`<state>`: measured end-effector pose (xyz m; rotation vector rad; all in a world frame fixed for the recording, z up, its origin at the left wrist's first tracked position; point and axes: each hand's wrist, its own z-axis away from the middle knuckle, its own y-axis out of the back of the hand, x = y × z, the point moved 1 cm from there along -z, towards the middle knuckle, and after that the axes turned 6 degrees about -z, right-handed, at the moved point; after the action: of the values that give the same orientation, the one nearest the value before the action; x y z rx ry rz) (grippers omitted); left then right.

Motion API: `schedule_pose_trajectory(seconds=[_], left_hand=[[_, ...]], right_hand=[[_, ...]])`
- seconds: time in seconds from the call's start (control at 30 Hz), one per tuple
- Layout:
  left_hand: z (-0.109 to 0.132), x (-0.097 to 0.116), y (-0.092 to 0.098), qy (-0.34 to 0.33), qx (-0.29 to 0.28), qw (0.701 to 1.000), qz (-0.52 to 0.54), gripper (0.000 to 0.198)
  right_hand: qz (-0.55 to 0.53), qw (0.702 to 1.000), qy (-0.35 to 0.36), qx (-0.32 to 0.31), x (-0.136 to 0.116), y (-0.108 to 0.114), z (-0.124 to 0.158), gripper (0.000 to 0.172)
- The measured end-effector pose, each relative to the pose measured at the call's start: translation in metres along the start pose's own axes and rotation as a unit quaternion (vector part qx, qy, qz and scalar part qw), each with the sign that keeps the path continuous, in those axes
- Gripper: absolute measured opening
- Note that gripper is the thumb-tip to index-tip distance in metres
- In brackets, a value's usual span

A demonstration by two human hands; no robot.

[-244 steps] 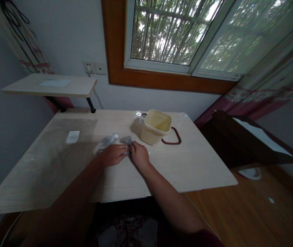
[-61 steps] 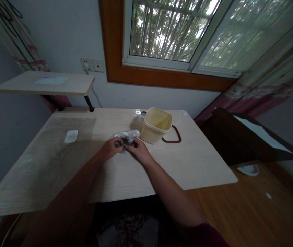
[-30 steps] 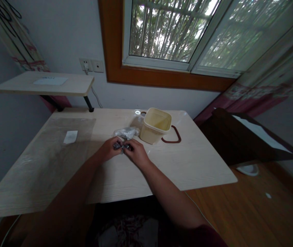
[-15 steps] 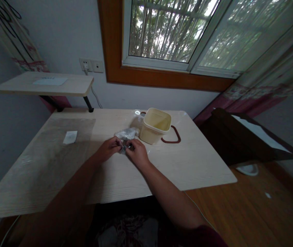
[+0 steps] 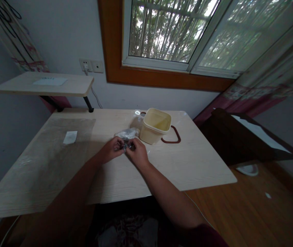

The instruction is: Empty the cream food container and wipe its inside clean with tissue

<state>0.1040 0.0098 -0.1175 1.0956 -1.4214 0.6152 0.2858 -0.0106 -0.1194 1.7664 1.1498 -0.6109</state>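
Observation:
Over the middle of the table, my left hand (image 5: 112, 149) and my right hand (image 5: 137, 151) meet with fingertips pinched. Between them is a small, shiny, greyish piece (image 5: 125, 146), too small and dark to name. Just behind my fingers lies a clear plastic bag (image 5: 128, 133), crumpled, its contents not plain. A cream plastic bin (image 5: 150, 134) stands beyond my right hand, its mouth tilted toward me. Its reddish-brown handle (image 5: 179, 134) sticks out on the right side.
The pale wooden table (image 5: 182, 168) carries a clear plastic sheet (image 5: 43, 161) at left with a white paper slip (image 5: 70, 137) on it. A raised shelf (image 5: 20, 84) stands at back left. To the right is a dark piece of furniture (image 5: 239, 137).
My left hand has turned slightly and its fingers have shifted around the small shiny piece. My right hand stays nearly in place. The bag and bin have not moved.

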Motion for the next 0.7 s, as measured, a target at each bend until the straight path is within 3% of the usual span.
schedule_pose_trajectory(seconds=[0.43,0.7], left_hand=[[-0.006,-0.010,0.010,0.017,0.082,0.996,0.027,0.033],[-0.007,-0.003,0.010,0.023,0.088,0.995,0.041,0.033]], right_hand=[[-0.087,0.994,0.057,-0.028,-0.006,0.005,0.001,0.011],[-0.114,0.992,0.045,-0.036,-0.008,0.006,0.001,0.013]])
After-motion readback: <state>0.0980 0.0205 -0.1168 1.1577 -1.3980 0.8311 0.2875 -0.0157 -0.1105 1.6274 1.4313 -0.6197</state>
